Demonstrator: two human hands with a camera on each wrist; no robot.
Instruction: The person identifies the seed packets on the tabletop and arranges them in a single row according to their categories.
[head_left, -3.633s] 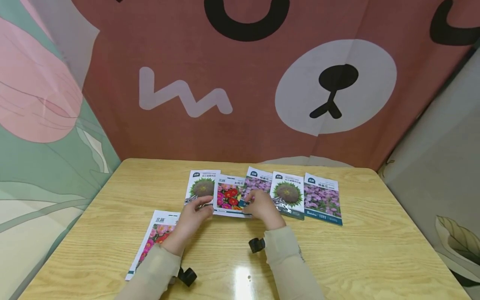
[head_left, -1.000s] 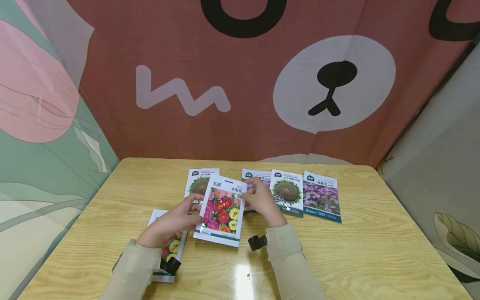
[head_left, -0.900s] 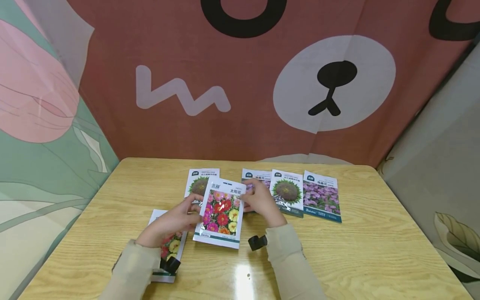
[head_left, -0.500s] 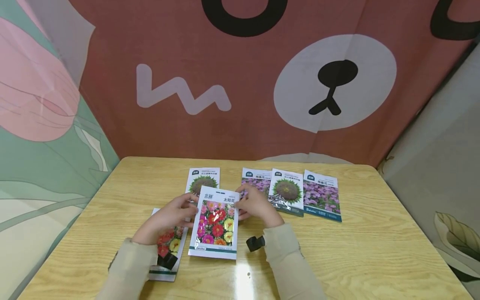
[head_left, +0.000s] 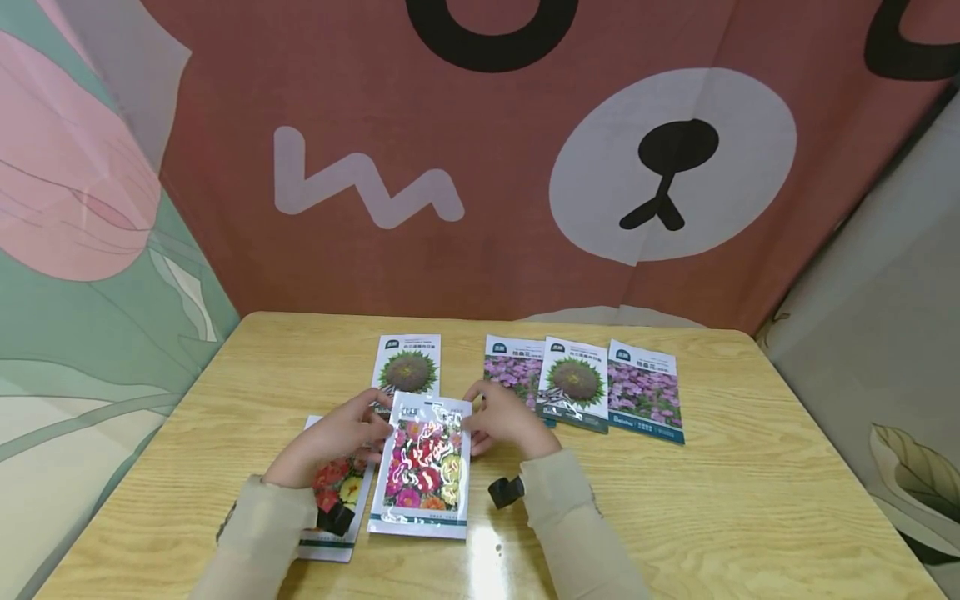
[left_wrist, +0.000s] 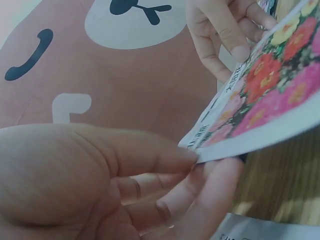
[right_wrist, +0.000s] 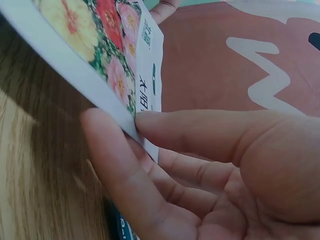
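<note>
A white seed packet with pink, red and yellow flowers (head_left: 424,467) is pinched at both side edges near its top. My left hand (head_left: 333,437) holds its left edge, thumb on the front and fingers behind, as the left wrist view shows of that hand (left_wrist: 120,180). On the right edge my right hand (head_left: 510,419) pinches it the same way; the right wrist view shows the thumb and fingers of this hand (right_wrist: 215,170) on the packet's border (right_wrist: 90,85). Beneath my left hand lies a similar flower packet (head_left: 330,546), partly covered by the hand and wrist.
A sunflower packet (head_left: 408,371) lies behind the held one. To its right are a purple-flower packet (head_left: 513,371), a second sunflower packet (head_left: 574,382) and another purple-flower packet (head_left: 645,392). The wooden table (head_left: 712,517) meets a printed cloth backdrop (head_left: 487,275) at its back edge.
The held packet was lifted from the back row, between the left sunflower packet and the purple one, and has come toward the front edge. Both hands now hold it lower and nearer.
</note>
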